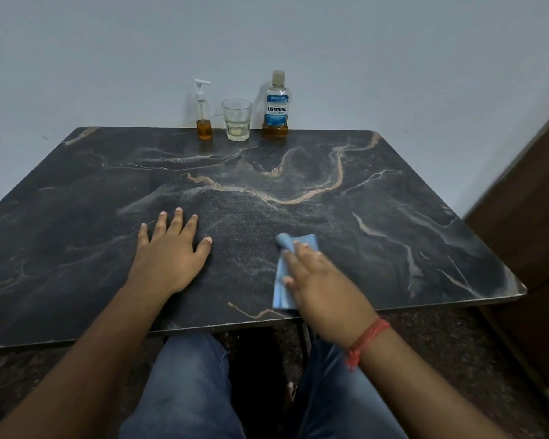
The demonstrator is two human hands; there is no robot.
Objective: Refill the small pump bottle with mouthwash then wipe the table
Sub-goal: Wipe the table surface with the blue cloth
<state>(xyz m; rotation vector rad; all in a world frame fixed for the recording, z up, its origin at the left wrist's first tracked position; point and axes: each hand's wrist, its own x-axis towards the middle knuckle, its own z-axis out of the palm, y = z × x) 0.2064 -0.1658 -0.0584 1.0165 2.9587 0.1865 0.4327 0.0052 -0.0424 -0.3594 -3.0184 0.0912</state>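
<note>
At the back edge of the dark marble table (393,198) stands a small clear pump bottle (203,120) with amber liquid in its lower part. The Listerine mouthwash bottle (275,106), capped, stands to its right with a little amber liquid at the bottom. My left hand (168,248) lies flat on the tabletop with fingers spread. My right hand (317,280) presses with straight fingers on a folded blue cloth (282,280) near the table's front edge; the hand looks blurred and covers much of the cloth.
A clear drinking glass (236,120) stands between the two bottles. A pale wall rises right behind the table. A dark wooden panel (526,217) is at the right. My knees in jeans (187,391) are under the front edge.
</note>
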